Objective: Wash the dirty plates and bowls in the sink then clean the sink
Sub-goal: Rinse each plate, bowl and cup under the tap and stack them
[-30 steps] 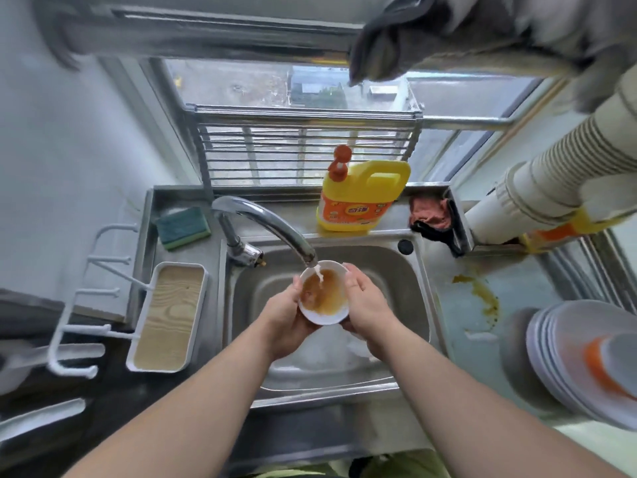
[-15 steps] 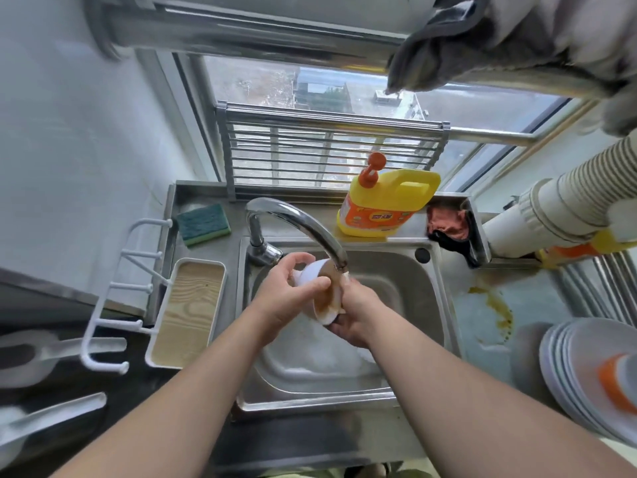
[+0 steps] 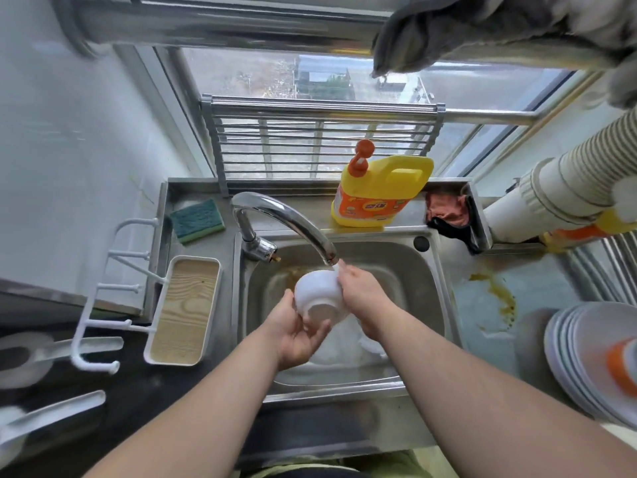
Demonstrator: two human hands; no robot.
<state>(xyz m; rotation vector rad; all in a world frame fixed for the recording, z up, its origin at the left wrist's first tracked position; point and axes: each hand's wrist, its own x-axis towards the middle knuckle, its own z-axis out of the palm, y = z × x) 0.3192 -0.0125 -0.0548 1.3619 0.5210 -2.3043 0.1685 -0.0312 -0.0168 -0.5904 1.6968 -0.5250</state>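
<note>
A small white bowl (image 3: pixel 319 296) is held upside down over the steel sink (image 3: pixel 427 281), its base ring facing me. My left hand (image 3: pixel 298 334) grips its lower rim from below. My right hand (image 3: pixel 362 291) holds its right side, fingers at the faucet (image 3: pixel 289 219) spout where water runs. Brown residue stains the sink floor behind the bowl. More white dishes (image 3: pixel 365 343) lie in the basin under my right wrist, partly hidden.
A yellow detergent jug (image 3: pixel 379 191) and a green sponge (image 3: pixel 196 220) sit on the ledge behind the sink. A wood-lined tray (image 3: pixel 184 310) lies left. White plates (image 3: pixel 586 357) are stacked at the right, beyond a brown spill (image 3: pixel 499 298) on the counter.
The bowl went from upright with brown liquid, to tilted, to fully upside down. My left hand shifted under the rim; my right hand rose beside the spout.
</note>
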